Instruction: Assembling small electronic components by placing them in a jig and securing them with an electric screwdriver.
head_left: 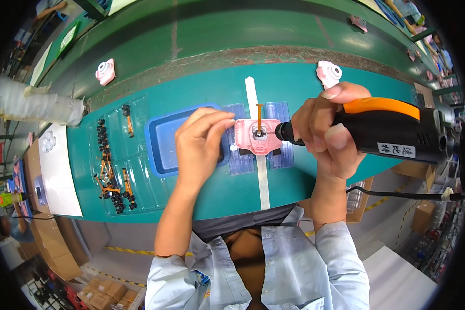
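The pink shell (243, 143) lies flat at the centre of the bench, between the two hands. A black module with an orange ribbon (260, 114) sits at the middle of the shell; the ribbon extends past its far edge. Two clear blue-tinted strips (280, 160) support the shell, one at each side, and the white tape (264, 191) runs between them.

The right hand (331, 137) is to the right of the shell, wrapped around the electric screwdriver (392, 126). The tool lies nearly horizontal, nose directed left over the shell's right edge toward the module. Contact of the bit cannot be confirmed.

The left hand (200, 142) is just beside the shell's left edge, thumb and index finger narrowed. Whether they grip a small part or touch the shell cannot be told.

The blue tray (164, 147) is partly beneath the left hand. Further left, the clear tray (143, 178) carries loose modules with orange ribbons (104, 168).
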